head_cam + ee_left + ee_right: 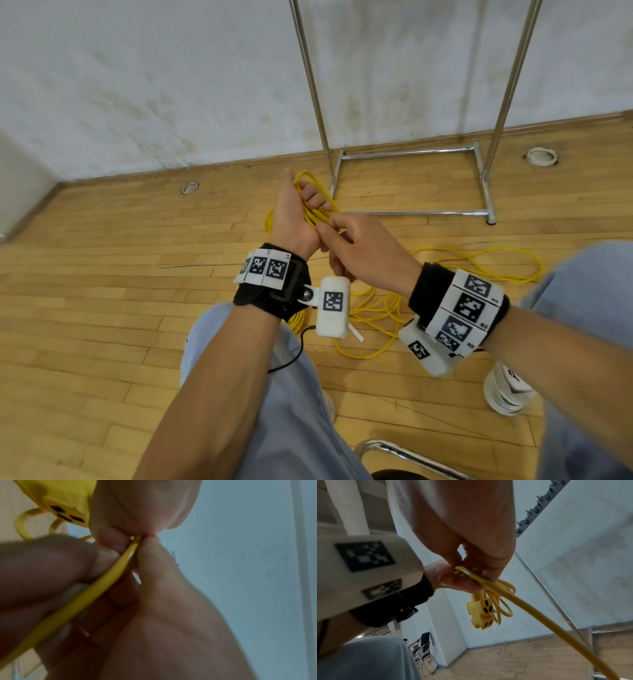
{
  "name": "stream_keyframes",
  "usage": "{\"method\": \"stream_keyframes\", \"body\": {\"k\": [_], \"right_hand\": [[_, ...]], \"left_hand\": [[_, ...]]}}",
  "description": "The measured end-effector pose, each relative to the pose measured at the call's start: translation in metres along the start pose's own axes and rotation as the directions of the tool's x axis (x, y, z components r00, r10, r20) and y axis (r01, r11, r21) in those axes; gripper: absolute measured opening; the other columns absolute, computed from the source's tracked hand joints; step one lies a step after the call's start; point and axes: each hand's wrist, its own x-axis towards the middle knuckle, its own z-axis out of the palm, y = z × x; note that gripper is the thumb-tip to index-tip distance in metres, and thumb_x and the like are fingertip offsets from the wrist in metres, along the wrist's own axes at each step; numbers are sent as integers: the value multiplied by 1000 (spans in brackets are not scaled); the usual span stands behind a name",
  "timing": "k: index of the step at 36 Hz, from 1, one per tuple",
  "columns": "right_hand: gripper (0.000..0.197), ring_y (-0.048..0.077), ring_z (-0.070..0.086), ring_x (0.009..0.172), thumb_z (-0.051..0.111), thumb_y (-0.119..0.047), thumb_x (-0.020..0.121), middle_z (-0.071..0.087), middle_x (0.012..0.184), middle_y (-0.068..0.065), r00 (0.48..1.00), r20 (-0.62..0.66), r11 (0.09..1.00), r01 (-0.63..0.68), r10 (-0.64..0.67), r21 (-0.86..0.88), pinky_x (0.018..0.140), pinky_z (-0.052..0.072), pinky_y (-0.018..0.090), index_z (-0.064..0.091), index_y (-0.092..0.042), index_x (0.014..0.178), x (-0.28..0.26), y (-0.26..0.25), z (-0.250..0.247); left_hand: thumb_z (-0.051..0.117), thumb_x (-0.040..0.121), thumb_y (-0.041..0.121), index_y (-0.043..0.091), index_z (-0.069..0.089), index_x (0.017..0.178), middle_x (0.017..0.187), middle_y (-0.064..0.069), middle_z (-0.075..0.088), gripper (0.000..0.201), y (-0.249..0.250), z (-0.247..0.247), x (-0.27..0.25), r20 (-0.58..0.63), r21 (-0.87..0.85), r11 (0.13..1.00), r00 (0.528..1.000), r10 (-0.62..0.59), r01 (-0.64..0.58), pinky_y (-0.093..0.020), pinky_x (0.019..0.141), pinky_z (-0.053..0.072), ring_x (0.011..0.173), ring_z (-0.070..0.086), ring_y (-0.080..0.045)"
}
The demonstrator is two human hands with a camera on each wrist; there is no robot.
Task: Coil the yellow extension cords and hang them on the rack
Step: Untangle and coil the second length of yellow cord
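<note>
My left hand (308,202) is raised palm up and grips a small coil of the yellow extension cord (318,209), with several loops across its palm. My right hand (334,228) pinches the cord at the heel of the left palm. The rest of the cord (455,270) lies in loose loops on the wooden floor below my wrists. In the right wrist view the cord's yellow socket end (481,612) hangs under the coil, and a strand (556,635) runs down to the lower right. The left wrist view shows the strand (102,585) passing between fingers. The chrome rack (414,154) stands beyond, against the wall.
Two tape rolls lie on the floor, one at the right (541,156) and one at the left (189,187). A chrome chair frame (394,452) is by my knees. My shoe (507,390) rests near the loose cord. A folding chair (426,651) stands in the corner.
</note>
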Motion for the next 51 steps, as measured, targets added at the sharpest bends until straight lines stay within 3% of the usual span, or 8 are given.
{"method": "stream_keyframes", "body": {"k": [7,14,21,28,33,39,44,51], "right_hand": [[46,20,55,42,45,-34,109,65,58,11,994,109,1000,20,-22,14,46,43,22,60,-5,77,2,5,-3],[73,21,33,48,41,-60,103,40,52,3,974,221,997,-31,45,-68,47,31,23,44,3,64,2,28,-7],[65,15,24,47,41,-69,94,32,51,-2,937,272,974,-191,217,-118,51,26,24,36,-18,56,-1,64,-20],[80,15,23,45,40,-103,63,27,48,-4,893,158,897,-386,422,-213,57,26,34,28,-25,51,-18,127,-32],[70,13,16,48,51,-87,72,18,53,-6,810,3,795,-575,586,-193,56,13,36,22,-26,57,-41,154,-44],[65,19,28,49,73,-72,76,30,50,-1,695,-147,711,-686,704,155,55,28,32,36,-21,60,-29,149,-47],[33,11,22,44,78,-33,90,25,49,-8,722,-154,672,-514,675,533,48,17,29,50,-19,78,-1,117,-56],[40,10,21,43,56,-27,103,30,53,-8,801,-168,737,-417,574,531,39,17,20,36,-26,68,9,71,-54]], "left_hand": [[45,105,50,22,44,67,46,10,27,47,10,-8,6,93,-14,1000,996,3,-2,-20,36,19,35,23,-5],[48,105,44,24,38,63,42,9,23,47,27,-15,7,123,-30,1000,992,1,2,-20,34,16,32,20,-6],[50,104,41,24,37,63,43,10,21,46,41,-29,9,198,37,999,980,-21,14,-20,36,12,33,18,-6],[52,103,43,23,40,61,43,10,22,49,48,-46,13,155,56,998,987,-45,37,-21,34,14,32,19,-6],[51,104,42,23,39,62,42,10,23,48,54,-57,11,198,70,992,973,-119,107,-21,34,15,31,21,-6],[43,103,48,21,42,64,39,11,26,47,49,-62,0,293,380,901,896,-334,211,-20,38,12,30,19,-4],[41,97,56,20,46,62,39,10,29,50,41,-65,-6,244,571,774,844,-477,272,-21,36,12,37,8,-8],[34,104,48,19,48,60,42,10,28,55,9,-64,-7,146,652,696,851,-504,301,-21,38,6,29,23,-3]]}}
